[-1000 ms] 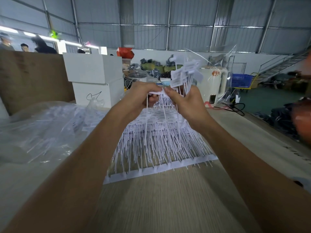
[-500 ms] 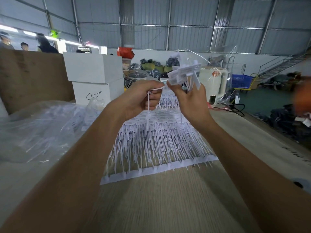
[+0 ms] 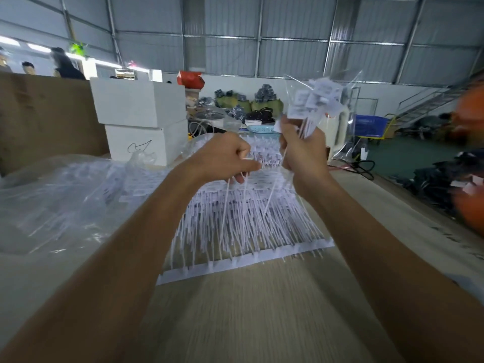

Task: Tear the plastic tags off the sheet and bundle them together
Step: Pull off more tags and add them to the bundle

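Note:
A white sheet of plastic tags (image 3: 251,221) lies on the wooden table, its long thin strands running to a strip (image 3: 243,264) at the near edge. My right hand (image 3: 301,150) is raised above the sheet's far end and grips a bundle of torn-off tags (image 3: 314,100), their white heads fanned out above my fist. My left hand (image 3: 225,158) hovers lower, just left of it, fingers curled round a few thin tag strands that hang down to the sheet.
Clear plastic bags of more tags (image 3: 65,195) cover the table's left side. Two stacked white boxes (image 3: 141,121) and a brown cardboard wall (image 3: 47,119) stand behind them. People stand at far left. The table edge (image 3: 419,218) runs along the right; bare wood lies near me.
My left hand has dropped and moved away from the right hand, drawing strands downward. The right hand has lifted the bundle slightly up and to the right.

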Available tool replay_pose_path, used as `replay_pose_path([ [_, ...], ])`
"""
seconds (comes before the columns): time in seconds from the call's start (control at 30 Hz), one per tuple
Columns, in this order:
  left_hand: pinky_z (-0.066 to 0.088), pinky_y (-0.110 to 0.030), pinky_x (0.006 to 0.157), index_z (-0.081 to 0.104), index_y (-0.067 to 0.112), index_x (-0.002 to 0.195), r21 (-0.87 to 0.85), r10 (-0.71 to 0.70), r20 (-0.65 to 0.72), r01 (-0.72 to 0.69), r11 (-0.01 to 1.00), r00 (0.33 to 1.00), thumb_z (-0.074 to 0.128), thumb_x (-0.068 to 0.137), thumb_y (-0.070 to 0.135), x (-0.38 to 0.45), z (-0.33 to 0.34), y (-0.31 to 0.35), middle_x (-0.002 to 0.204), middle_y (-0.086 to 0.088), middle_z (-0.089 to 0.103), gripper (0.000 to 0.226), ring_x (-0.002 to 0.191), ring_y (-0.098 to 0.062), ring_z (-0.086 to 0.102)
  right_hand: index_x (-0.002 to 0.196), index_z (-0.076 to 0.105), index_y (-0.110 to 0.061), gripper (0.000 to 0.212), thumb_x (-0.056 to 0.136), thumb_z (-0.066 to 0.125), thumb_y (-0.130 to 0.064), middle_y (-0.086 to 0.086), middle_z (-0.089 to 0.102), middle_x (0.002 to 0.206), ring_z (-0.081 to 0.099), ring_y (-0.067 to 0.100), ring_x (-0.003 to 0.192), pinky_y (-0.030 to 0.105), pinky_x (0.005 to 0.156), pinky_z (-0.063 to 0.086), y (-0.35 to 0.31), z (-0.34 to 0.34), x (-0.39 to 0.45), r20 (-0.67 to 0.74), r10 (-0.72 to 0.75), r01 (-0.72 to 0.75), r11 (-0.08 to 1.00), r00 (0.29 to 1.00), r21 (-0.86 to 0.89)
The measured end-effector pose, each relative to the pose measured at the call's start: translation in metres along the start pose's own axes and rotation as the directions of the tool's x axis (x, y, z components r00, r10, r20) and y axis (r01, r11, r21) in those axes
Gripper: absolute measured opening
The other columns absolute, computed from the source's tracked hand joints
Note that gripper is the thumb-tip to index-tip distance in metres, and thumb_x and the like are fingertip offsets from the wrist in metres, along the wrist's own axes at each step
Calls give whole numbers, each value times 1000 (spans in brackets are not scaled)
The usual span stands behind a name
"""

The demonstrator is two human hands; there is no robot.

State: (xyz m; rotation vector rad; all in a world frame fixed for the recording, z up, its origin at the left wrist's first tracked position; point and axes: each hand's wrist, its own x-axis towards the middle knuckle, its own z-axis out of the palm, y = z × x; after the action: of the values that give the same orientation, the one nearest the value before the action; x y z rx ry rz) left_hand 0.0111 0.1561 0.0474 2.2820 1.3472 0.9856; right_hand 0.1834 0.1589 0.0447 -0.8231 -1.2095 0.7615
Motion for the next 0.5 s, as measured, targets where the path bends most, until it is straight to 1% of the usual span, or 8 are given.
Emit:
replay_pose_path([
  [0.03, 60, -50, 54, 38, 13, 61, 20, 4, -6, -4, 1000, 1000, 75, 91, 17, 0, 3, -1, 57, -16, 64, 47, 61, -23, 74, 91, 62, -12, 17, 102, 61, -24, 2, 48, 67, 38, 11, 54, 26, 47, 29, 1, 2, -1, 10, -18, 18, 1000, 1000, -6],
  [0.07, 59, -51, 53, 40, 12, 68, 2, -6, 17, 6, 1000, 1000, 74, 91, 13, -1, 5, -2, 59, -19, 66, 41, 58, -27, 73, 90, 61, -12, 18, 102, 61, -25, 3, 46, 66, 37, 12, 53, 27, 47, 28, -1, 4, -2, 9, -33, 33, 999, 999, 7],
  [0.13, 54, -39, 46, 42, 13, 89, -81, -48, 99, 56, 995, 994, 75, 90, 13, -3, 5, -1, 66, -20, 70, 33, 52, -33, 70, 87, 59, -13, 19, 101, 62, -25, 0, 46, 62, 37, 10, 50, 25, 43, 27, -4, 6, 0, -10, -31, 32, 996, 999, 88],
  [0.2, 48, -31, 42, 49, 18, 100, -135, -23, 145, 43, 990, 989, 76, 90, 23, -4, 2, 3, 74, -18, 73, 29, 47, -32, 67, 84, 58, -16, 20, 101, 62, -25, -4, 47, 59, 38, 9, 49, 21, 41, 27, -5, 3, 3, -36, -16, 21, 986, 999, 164],
  [0.27, 48, -29, 43, 65, 20, 102, -164, 62, 144, -38, 986, 988, 71, 93, 33, -6, -1, 9, 79, -13, 73, 17, 45, -30, 65, 86, 56, -16, 19, 101, 62, -25, -6, 45, 57, 37, 8, 49, 22, 42, 28, -4, 1, 5, -69, -27, 40, 980, 997, 195],
  [0.3, 47, -29, 44, 71, 21, 104, -184, 99, 136, -73, 980, 986, 67, 95, 35, -7, -1, 12, 80, -11, 73, 16, 44, -28, 64, 87, 56, -16, 18, 101, 62, -25, -6, 44, 57, 37, 8, 50, 23, 43, 28, -3, 1, 6, -88, -35, 52, 978, 996, 200],
  [0.4, 46, -26, 43, 76, 20, 106, -223, 157, 126, -126, 967, 980, 65, 97, 31, -9, 1, 20, 80, -9, 74, 18, 42, -25, 62, 89, 55, -14, 18, 101, 62, -25, -6, 43, 58, 36, 9, 52, 26, 48, 29, -2, 2, 8, -129, -55, 81, 975, 990, 206],
  [0.5, 44, -23, 42, 77, 19, 97, -206, 178, 111, -153, 967, 978, 70, 95, 26, -8, 1, 26, 77, -9, 73, 10, 39, -24, 60, 96, 53, -11, 17, 102, 61, -24, -3, 42, 60, 34, 10, 51, 25, 44, 27, -5, 6, 5, -102, -53, 79, 959, 993, 272],
])
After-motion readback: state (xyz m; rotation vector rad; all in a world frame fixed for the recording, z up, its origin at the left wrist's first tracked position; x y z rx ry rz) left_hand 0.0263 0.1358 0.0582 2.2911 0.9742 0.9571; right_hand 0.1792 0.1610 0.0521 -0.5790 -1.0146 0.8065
